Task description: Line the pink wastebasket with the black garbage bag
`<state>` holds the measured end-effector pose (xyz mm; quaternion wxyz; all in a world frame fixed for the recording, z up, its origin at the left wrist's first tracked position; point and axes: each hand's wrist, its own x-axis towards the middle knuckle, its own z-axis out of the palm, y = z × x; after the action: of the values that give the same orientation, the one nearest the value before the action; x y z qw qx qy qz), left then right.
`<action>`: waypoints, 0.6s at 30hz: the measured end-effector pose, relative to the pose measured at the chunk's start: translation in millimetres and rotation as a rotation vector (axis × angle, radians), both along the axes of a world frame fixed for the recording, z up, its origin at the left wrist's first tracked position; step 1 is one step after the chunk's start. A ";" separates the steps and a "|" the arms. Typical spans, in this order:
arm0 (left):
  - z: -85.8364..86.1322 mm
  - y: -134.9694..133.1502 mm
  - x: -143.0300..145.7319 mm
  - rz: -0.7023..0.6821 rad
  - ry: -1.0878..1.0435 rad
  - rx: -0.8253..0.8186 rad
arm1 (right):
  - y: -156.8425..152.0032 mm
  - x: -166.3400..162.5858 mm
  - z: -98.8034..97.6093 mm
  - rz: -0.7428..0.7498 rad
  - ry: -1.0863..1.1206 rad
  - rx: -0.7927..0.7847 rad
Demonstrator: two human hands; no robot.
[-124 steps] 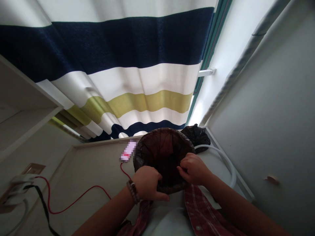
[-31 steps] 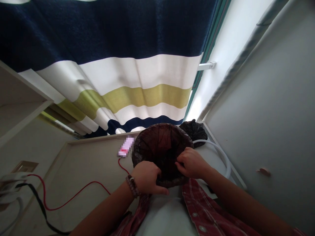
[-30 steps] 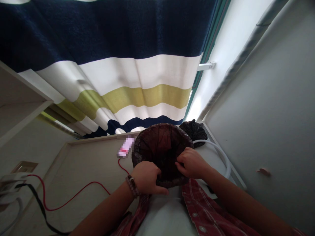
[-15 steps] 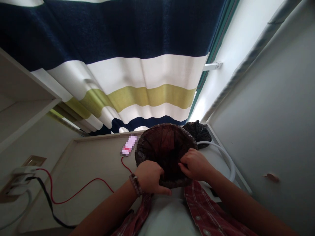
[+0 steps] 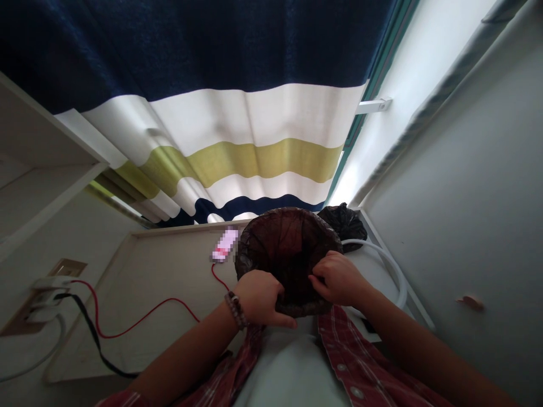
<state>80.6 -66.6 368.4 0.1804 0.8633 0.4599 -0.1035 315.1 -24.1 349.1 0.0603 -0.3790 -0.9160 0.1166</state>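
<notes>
A round trash can lined with a dark, thin trash bag point(image 5: 278, 240) stands in front of my body, its mouth facing me. The bag is folded over the rim all round and hides the can itself. My left hand point(image 5: 259, 298) grips the near left of the bagged rim, fingers curled inside and thumb outside. On the near right, my right hand point(image 5: 339, 278) is closed at the rim, pinching the bag, its fingertips partly hidden. A bracelet point(image 5: 236, 310) circles my left wrist.
Behind the can on the right lies a bunched black plastic bag point(image 5: 345, 223), with a white hose point(image 5: 392, 263) beside it. A phone-like item point(image 5: 224, 244) on a red cable point(image 5: 146, 314) lies on the ledge point(image 5: 169, 260). Plugs point(image 5: 46, 299) fill a wall socket. A striped curtain point(image 5: 263, 118) hangs behind.
The view has shifted slightly, so everything sits a little higher in the picture. Both hands keep their places on the bagged rim, with hardly any movement.
</notes>
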 end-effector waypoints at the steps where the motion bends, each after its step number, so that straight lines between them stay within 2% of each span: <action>1: -0.1 0.0 0.0 0.002 0.003 -0.002 | 0.0 0.0 0.0 -0.001 0.003 0.000; 18: -0.2 0.2 0.0 0.002 0.008 0.008 | -0.2 0.1 -1.5 0.004 0.003 0.005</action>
<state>80.6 -66.3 368.3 0.1754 0.8632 0.4617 -0.1048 315.2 -24.3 347.6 0.0624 -0.3769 -0.9170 0.1151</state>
